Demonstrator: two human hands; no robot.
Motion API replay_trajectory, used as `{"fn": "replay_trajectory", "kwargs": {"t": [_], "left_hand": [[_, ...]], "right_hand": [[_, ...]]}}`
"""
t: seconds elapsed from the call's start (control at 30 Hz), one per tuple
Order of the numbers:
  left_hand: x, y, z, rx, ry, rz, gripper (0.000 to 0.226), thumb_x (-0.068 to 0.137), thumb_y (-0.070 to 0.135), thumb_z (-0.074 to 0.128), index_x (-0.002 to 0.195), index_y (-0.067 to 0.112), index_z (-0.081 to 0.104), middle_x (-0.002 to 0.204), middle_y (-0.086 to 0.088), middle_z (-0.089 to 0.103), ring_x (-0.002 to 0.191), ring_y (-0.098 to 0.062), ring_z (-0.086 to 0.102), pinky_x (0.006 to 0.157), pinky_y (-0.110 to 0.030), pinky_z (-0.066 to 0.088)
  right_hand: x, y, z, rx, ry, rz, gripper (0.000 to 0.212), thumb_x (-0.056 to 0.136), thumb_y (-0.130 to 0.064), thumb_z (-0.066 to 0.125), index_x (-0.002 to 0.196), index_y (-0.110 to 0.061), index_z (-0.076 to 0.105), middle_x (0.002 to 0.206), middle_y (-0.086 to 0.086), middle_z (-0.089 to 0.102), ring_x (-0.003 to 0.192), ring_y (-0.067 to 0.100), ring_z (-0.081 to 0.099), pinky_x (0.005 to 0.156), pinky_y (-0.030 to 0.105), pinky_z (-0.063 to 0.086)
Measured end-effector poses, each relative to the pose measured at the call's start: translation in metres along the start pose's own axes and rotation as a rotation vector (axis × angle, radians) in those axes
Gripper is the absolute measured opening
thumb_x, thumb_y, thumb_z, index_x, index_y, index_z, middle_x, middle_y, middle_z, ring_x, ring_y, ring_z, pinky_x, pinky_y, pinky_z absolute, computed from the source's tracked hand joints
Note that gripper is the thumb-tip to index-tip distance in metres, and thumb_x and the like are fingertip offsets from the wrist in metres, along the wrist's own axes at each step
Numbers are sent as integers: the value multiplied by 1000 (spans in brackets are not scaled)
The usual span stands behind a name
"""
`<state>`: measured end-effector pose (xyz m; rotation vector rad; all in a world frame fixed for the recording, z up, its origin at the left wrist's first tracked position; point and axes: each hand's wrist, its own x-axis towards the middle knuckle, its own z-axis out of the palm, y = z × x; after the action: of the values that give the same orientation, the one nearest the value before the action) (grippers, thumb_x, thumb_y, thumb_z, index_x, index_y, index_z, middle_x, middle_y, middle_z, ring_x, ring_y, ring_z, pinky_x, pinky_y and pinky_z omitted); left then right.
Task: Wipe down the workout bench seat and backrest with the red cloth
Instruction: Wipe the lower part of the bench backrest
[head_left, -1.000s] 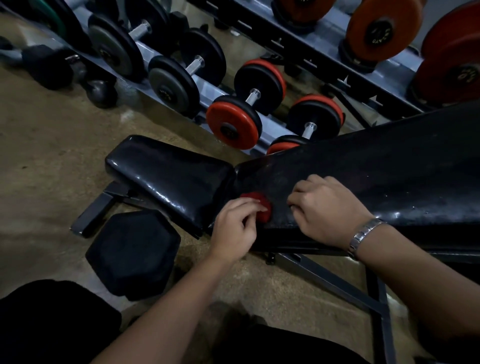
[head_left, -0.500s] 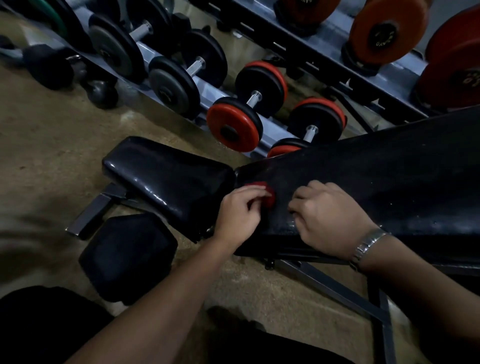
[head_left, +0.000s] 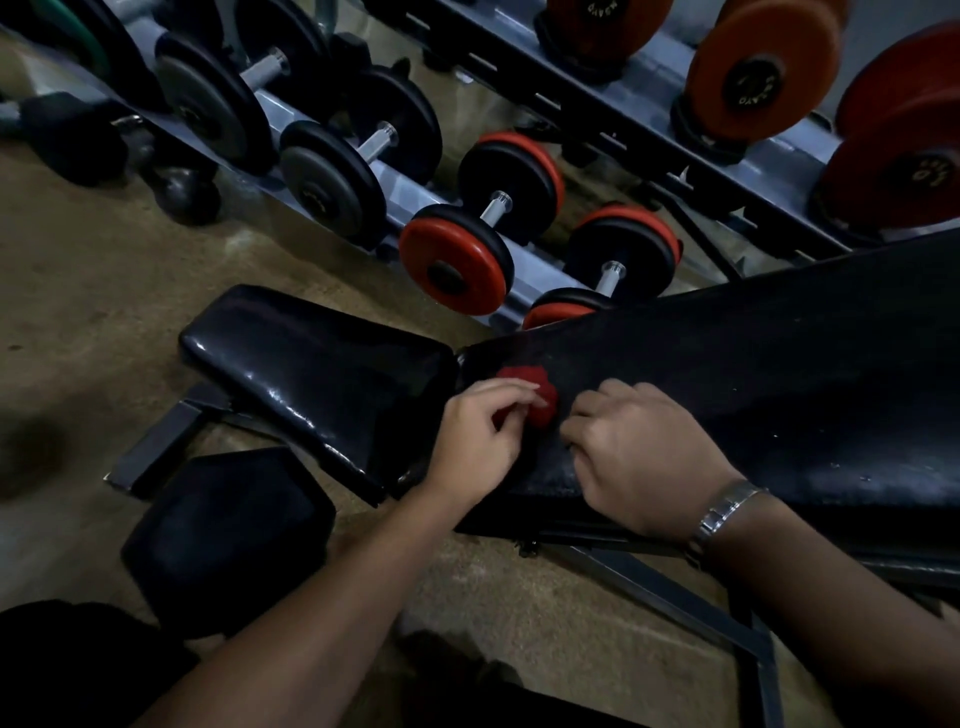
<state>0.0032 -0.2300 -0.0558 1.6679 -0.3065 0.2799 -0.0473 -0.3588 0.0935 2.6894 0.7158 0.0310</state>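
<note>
orange round weight plate (head_left: 761, 62), upper right: gold letters on black hub, turned, unreadable | red round weight plate (head_left: 883, 182), far right: gold "10" on hub, uncertain | elsewhere: nothing legible

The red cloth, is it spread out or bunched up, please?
Bunched up: the cloth is a small wad in the left hand.

Dim, underexposed frame. Light seems to come from overhead, giving small specular streaks on the glossy seat (head_left: 291, 364) and a faint speckled sheen on the backrest (head_left: 753, 374), while the rest of its black crushes to no detail. Centre is fairly sharp, the floor (head_left: 78, 312) smears with blur at the left edge, and wide-angle distortion bends the dumbbell rack (head_left: 410, 192) toward the corners.
</note>
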Motion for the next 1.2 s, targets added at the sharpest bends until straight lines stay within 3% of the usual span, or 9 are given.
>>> {"fn": "replay_trajectory", "kwargs": {"t": [0.23,0.37,0.47,0.67,0.83,0.93,1.07,1.2], "left_hand": [[33,-23,-14,49,-47,-103,29,86,-5,64,89,19,81,101,6,77,104,-6,69,102,-33,52],[39,-4,8,-22,-27,-73,30,83,-8,64,87,16,82,100,4,77,103,-5,69,100,-24,50],[29,-12,3,-60,-21,-45,29,82,-11,64,86,12,81,100,0,78,102,-8,71,100,-26,51],[71,-25,8,4,-1,-224,33,83,-4,63,78,24,80,92,9,78,97,-4,71,98,-26,52],[64,-16,21,-53,6,-142,31,79,-10,62,80,15,81,96,3,78,100,-6,71,96,-21,50],[60,-25,12,-68,-5,-122,31,77,-13,61,78,11,80,95,-1,78,98,-9,72,98,-28,52],[89,-31,22,-28,19,-199,32,77,-6,61,75,20,80,88,8,79,95,-7,72,97,-37,55],[91,-15,36,-85,34,-207,33,78,-6,61,75,21,80,91,8,78,97,-7,71,98,-35,54]], "right_hand": [[0,4,1,-2,25,-38,6,69,-23,64,66,-22,69,68,-4,59,67,21,54,59,32,40],[1,3,3,14,35,-30,7,69,-24,63,67,-21,69,69,-2,60,69,23,54,60,34,41],[-2,5,3,33,27,-25,8,72,-24,63,70,-22,71,73,-3,61,72,22,55,63,35,43],[-4,4,5,24,28,-14,7,71,-25,63,68,-22,69,72,-4,60,72,22,53,63,33,38],[-3,4,6,49,43,-9,6,69,-24,66,63,-22,65,68,-3,58,70,23,53,62,33,38],[0,6,6,58,39,-6,7,71,-25,65,64,-22,66,69,-4,58,70,21,53,63,34,41],[14,10,3,24,0,44,10,76,-29,64,76,-21,70,80,-2,64,82,23,57,70,35,42],[17,10,5,10,-20,76,13,76,-31,64,75,-20,71,79,0,65,82,24,58,71,37,42]]}}
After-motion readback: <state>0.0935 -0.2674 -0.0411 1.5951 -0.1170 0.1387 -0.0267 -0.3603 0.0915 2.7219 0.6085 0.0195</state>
